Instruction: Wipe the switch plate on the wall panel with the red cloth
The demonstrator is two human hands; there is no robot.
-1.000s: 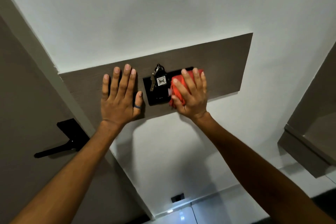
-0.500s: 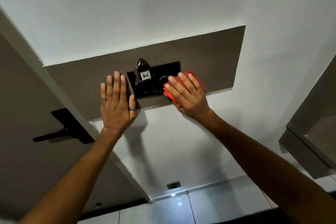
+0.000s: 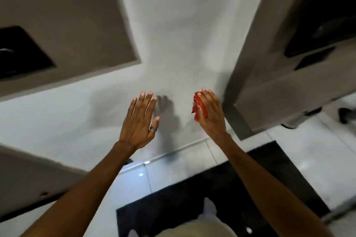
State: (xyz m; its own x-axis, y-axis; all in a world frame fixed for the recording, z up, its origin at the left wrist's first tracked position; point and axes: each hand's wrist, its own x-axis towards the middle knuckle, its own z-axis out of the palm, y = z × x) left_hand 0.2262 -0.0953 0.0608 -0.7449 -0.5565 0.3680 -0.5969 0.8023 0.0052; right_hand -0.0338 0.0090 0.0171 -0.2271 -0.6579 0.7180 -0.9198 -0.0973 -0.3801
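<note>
Red cloth (image 3: pixel 198 107) bunched in right hand (image 3: pixel 211 113), grip closed around it. Left hand (image 3: pixel 139 123) flat, fingers spread, empty. Switch plate (image 3: pixel 21 52) upper left, well apart from both.

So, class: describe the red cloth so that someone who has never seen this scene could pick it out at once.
Start at the white wall between the brown wall panel at upper left and the grey-brown unit at right. Two bare hands are raised before it; look at the right hand. Bunched in its palm is the red cloth, the only bright red thing here; the left hand holds nothing and wears a ring.
</note>
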